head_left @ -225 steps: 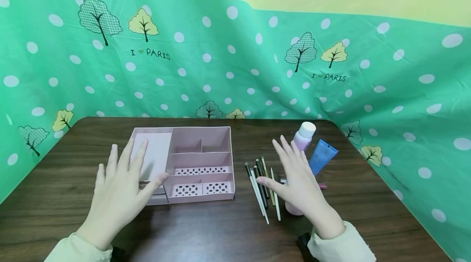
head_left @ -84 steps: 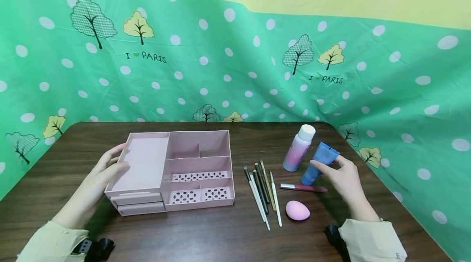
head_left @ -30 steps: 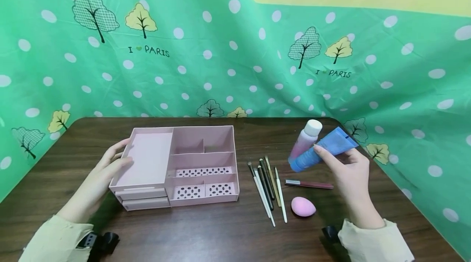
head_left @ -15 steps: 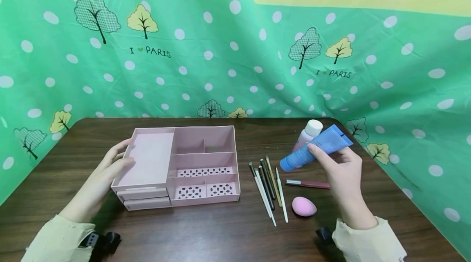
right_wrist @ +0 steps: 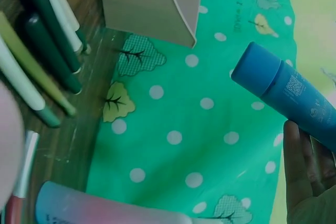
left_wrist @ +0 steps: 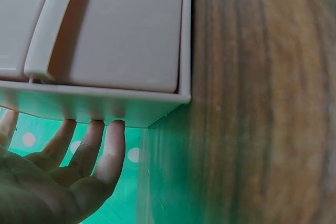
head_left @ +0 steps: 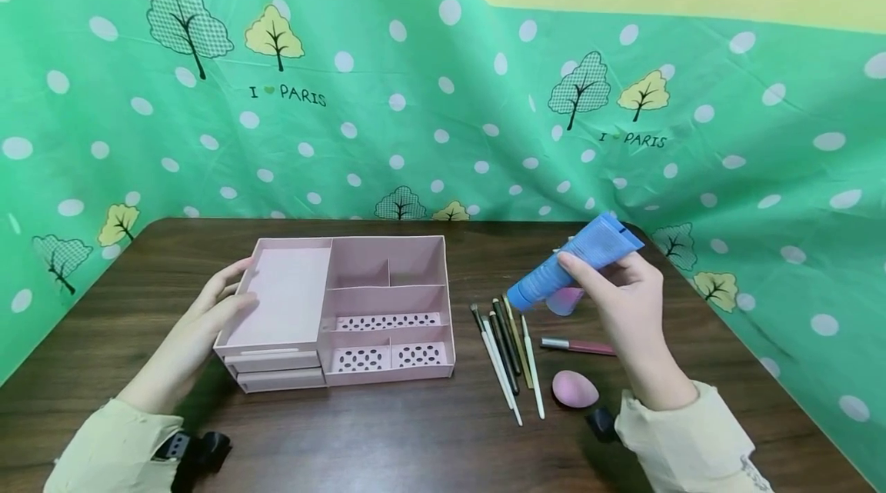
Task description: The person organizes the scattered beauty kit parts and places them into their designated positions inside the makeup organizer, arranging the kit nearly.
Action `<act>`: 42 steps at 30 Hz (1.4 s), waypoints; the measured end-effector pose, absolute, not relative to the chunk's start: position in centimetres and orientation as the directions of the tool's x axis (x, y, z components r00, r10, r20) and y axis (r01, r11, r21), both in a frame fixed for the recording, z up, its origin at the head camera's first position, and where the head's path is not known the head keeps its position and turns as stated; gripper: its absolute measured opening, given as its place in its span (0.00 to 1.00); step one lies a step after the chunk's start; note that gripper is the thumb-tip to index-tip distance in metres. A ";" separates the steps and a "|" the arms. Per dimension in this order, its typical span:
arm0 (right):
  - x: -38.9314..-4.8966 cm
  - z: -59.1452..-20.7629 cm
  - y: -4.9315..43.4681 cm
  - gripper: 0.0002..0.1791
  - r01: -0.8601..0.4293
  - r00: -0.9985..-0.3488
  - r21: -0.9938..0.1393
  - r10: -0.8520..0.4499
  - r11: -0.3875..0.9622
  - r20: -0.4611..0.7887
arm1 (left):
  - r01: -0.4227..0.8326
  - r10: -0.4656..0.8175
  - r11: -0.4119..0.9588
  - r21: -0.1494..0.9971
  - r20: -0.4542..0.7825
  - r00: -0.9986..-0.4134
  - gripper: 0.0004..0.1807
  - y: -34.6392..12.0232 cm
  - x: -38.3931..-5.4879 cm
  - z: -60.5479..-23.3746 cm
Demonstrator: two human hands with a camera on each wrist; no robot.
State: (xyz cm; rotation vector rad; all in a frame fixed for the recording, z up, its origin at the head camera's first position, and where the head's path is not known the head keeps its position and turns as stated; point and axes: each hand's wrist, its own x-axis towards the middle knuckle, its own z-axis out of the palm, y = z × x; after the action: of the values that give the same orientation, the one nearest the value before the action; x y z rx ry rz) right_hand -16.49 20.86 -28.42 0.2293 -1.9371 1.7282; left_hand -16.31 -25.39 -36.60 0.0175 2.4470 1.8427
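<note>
In the head view my left hand (head_left: pixel 208 316) is at the left side of a pale pink desktop organizer (head_left: pixel 291 293). Its thumb lies over the top edge, and the left wrist view shows the fingertips (left_wrist: pixel 115 129) pressing the outer wall beside the drawers (left_wrist: pixel 121 30). My right hand (head_left: pixel 626 308) pinches a blue squeeze tube (head_left: pixel 574 262) between thumb and fingers. Held tilted above the table, the tube has its cap end pointing down and left, near the tops of the makeup brushes (head_left: pixel 508 347). In the right wrist view, the tube's cap (right_wrist: pixel 256 66) faces the organizer's side.
Behind the tube, a pink and purple bottle (head_left: pixel 564 301) is mostly hidden. A lip gloss tube (head_left: pixel 577 345) and a pink makeup sponge (head_left: pixel 574 389) lie right of the brushes. The organizer's right half has several open compartments (head_left: pixel 388 301). A green patterned cloth (head_left: pixel 429 131) hangs behind the table.
The right hand has taken hold of the blue tube, lifted it and carried it left, past the bottle. The left hand has come to the organizer's side and stays there.
</note>
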 end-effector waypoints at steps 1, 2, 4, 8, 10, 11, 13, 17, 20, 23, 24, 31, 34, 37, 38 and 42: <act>-16.5 -28.3 20.7 0.09 -0.463 -0.845 -0.869 0.210 0.175 0.492 | -0.041 0.054 0.279 0.960 -0.058 -0.997 0.34 -25.4 -16.3 -36.6; -16.6 -28.2 20.6 0.08 -0.463 -0.845 -0.867 0.206 0.182 0.494 | -0.044 0.053 0.278 0.959 -0.061 -0.997 0.35 -25.4 -16.3 -36.6; -16.7 -27.9 20.2 0.07 -0.463 -0.845 -0.863 0.192 0.199 0.498 | -0.050 0.051 0.276 0.960 -0.067 -0.996 0.35 -25.4 -16.2 -36.6; -16.9 -27.4 19.6 0.05 -0.476 -0.843 -0.851 0.159 0.224 0.514 | -0.052 0.050 0.266 0.963 -0.068 -0.996 0.36 -25.3 -16.2 -36.5; -17.1 -27.2 19.2 0.05 -0.489 -0.838 -0.840 0.138 0.236 0.527 | -0.049 0.050 0.263 0.964 -0.065 -0.997 0.36 -25.3 -16.2 -36.5; -17.2 -27.0 19.0 0.05 -0.497 -0.836 -0.835 0.128 0.238 0.534 | -0.048 0.050 0.262 0.964 -0.063 -0.997 0.36 -25.2 -16.2 -36.5; -17.5 -26.7 18.6 0.06 -0.507 -0.831 -0.822 0.108 0.258 0.546 | -0.047 0.051 0.260 0.965 -0.062 -0.997 0.36 -25.2 -16.2 -36.4; -17.9 -26.1 17.8 0.06 -0.509 -0.830 -0.805 0.073 0.306 0.553 | -0.050 0.052 0.262 0.964 -0.066 -0.996 0.37 -25.2 -16.1 -36.4; -18.1 -25.7 17.4 0.04 -0.501 -0.836 -0.798 0.052 0.335 0.546 | -0.054 0.053 0.264 0.963 -0.070 -0.996 0.37 -25.2 -16.1 -36.4; -18.3 -25.2 16.9 0.04 -0.506 -0.838 -0.798 0.032 0.328 0.545 | -0.058 0.054 0.267 0.962 -0.074 -0.996 0.37 -25.1 -16.1 -36.3; -18.4 -25.0 16.8 0.04 -0.506 -0.839 -0.798 0.027 0.327 0.543 | -0.058 0.053 0.268 0.962 -0.075 -0.996 0.37 -25.1 -16.1 -36.3; -19.0 -24.3 16.1 0.06 -0.504 -0.852 -0.799 -0.033 0.327 0.523 | -0.063 0.048 0.278 0.958 -0.080 -0.996 0.38 -25.2 -16.1 -36.4; -19.2 -24.1 15.8 0.05 -0.501 -0.856 -0.799 -0.057 0.334 0.513 | -0.055 0.052 0.274 0.960 -0.072 -0.996 0.37 -25.2 -16.1 -36.4; -19.6 -23.9 15.5 0.06 -0.496 -0.861 -0.796 -0.076 0.346 0.503 | -0.046 0.055 0.266 0.963 -0.063 -0.997 0.37 -25.2 -16.1 -36.3; -19.7 -23.9 15.4 0.06 -0.494 -0.862 -0.795 -0.082 0.352 0.500 | -0.044 0.055 0.264 0.964 -0.061 -0.997 0.36 -25.2 -16.1 -36.3; -20.0 -23.5 14.7 0.09 -0.495 -0.864 -0.784 -0.116 0.375 0.490 | -0.045 0.052 0.262 0.964 -0.061 -0.997 0.37 -25.2 -16.1 -36.5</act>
State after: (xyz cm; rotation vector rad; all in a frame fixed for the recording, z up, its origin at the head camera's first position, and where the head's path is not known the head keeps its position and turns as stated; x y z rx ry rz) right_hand -19.97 14.72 -23.49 0.5331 -2.2866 1.4866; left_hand -16.09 -25.20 -36.46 0.0067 2.4306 1.8618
